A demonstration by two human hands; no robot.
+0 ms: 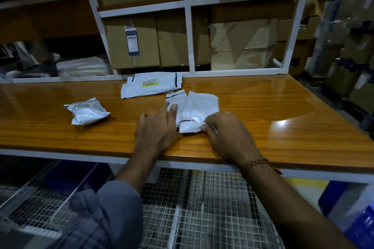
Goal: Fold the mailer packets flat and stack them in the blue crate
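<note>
At frame centre, a white plastic mailer packet (197,114) is pressed on the glossy wooden table (263,111) by the left hand (156,127), fingers straight. Its near corner is pinched by the right hand (226,133).

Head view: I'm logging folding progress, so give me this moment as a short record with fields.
surface: wooden table
packet in work: white mailer, partly folded, lying on the table
left hand: fingers straight, pressing the mailer's left part
right hand: pinching the mailer's near corner
waiting: puffy packet at left, flat mailers behind
blue crate: lower right, contents unclear
</note>
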